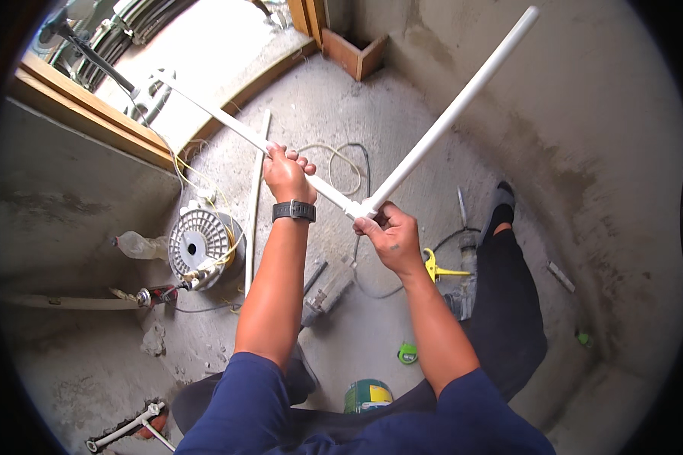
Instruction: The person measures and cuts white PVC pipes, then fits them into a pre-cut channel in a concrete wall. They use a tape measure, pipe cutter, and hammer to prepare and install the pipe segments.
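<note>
My left hand (pixel 288 176), with a black watch at the wrist, is closed around a long white plastic pipe (pixel 328 192) that runs toward the doorway. At its near end sits a white pipe fitting (pixel 361 210), pinched between the thumb and fingers of my right hand (pixel 394 237). From that fitting a second white pipe (pixel 455 110) rises to the upper right, so the two pipes form a wide V. Part of the fitting is hidden by my right fingers. A yellow-handled cutter (pixel 435 267) lies on the floor beside my right forearm.
A loose white pipe (pixel 255 220) lies left of my left forearm. Beyond it are a cable reel (pixel 182 246) and a plastic bottle (pixel 143 246). Power tools (pixel 328 294) and trailing cords lie between my arms. A green tape measure (pixel 407 353) and a can (pixel 369 393) stand near my body.
</note>
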Motion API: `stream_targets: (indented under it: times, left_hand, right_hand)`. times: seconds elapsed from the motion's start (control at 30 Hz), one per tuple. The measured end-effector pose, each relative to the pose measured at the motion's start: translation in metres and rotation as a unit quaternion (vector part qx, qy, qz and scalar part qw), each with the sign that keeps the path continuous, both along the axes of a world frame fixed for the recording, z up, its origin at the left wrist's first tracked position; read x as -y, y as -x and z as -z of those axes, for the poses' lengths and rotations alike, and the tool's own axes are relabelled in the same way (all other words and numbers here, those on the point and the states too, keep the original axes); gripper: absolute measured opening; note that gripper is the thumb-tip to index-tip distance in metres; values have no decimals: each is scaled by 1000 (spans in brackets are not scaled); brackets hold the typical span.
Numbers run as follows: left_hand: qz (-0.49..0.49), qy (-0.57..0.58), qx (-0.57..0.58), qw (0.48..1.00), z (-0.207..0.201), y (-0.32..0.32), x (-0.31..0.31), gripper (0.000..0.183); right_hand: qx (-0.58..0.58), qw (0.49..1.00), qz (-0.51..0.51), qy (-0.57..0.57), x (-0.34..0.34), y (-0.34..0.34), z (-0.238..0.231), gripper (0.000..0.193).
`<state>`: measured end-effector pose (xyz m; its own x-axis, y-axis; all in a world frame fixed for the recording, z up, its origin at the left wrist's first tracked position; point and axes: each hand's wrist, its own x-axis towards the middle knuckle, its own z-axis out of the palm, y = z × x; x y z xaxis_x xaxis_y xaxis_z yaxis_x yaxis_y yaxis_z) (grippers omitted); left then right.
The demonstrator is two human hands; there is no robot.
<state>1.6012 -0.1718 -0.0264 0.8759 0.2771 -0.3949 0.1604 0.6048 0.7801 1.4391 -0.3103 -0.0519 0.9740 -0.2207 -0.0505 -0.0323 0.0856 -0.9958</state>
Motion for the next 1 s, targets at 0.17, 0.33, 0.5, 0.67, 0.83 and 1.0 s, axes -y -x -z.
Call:
stream_targets:
  times: [0.17,0.33,0.5,0.67,0.83,1.0]
  left_hand:
    - [10,63,124,990,-134,7,4,39]
    - [25,116,185,976,-248,34,11,39]
    - [52,143,221,963,-324,79,34,37]
    - [102,159,269,944,-378,136,67,39]
    - [135,191,301,924,-412,196,89,32]
    - [172,189,313,915,-428,248,115,31]
  right_hand:
    - [105,990,30,91,4,-4,-122,22]
    - [203,970,31,129,10,13,-222,29]
    - [261,950,64,161,24,53,-279,30]
    - [316,909,104,250,57,108,-328,32]
    - [326,885,157,294,70,173,-357,31]
    - [320,884,186,286,88,223,-361,31]
